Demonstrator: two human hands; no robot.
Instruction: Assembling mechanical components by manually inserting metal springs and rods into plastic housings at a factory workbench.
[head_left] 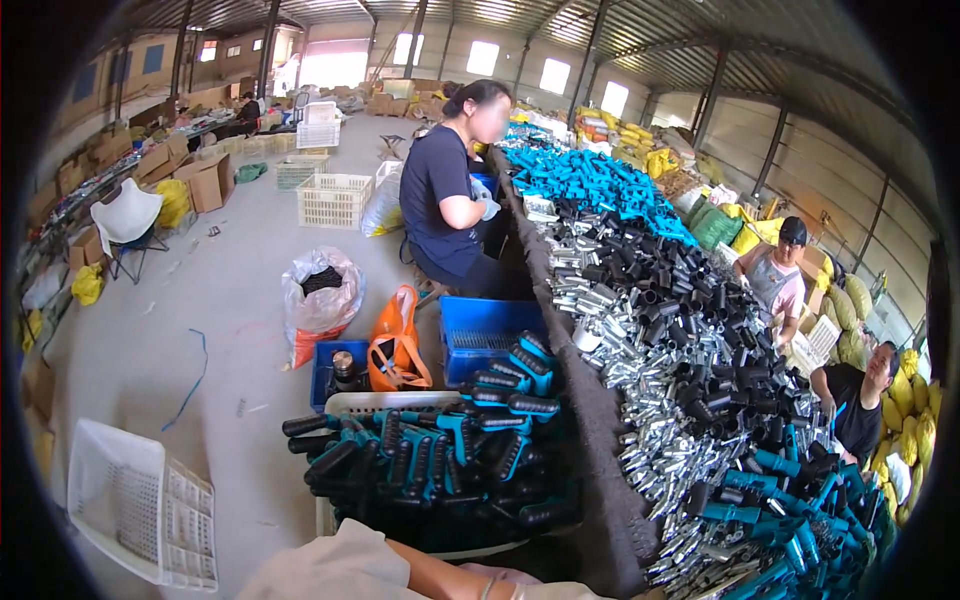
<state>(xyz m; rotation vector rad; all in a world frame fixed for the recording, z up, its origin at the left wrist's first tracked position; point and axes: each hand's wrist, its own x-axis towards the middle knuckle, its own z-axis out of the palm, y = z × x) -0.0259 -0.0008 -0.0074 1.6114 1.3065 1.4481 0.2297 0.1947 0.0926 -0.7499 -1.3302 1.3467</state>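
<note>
My left forearm [440, 573] crosses the lower edge below a beige sleeve [325, 568], with a bracelet [489, 587] at the wrist. Pale cloth [555, 592] lies just past the bracelet; whether it is a glove or clothing I cannot tell. The left fingers are hidden, and my right hand is out of view. Just beyond the forearm, a white crate [395, 401] is heaped with teal tool bodies [432, 455] with black ribbed grips. To the right, a long table carries black tubes [700, 320], silver metal parts [650, 500] and teal housings [780, 500].
The table's dark padded edge [590, 430] runs away from me. A blue crate [490, 335], an orange bag [398, 340] and a parts sack [322, 290] stand left of it. A white crate [140, 500] lies tilted. One person [445, 200] sits left of the table, two others [780, 280] at right.
</note>
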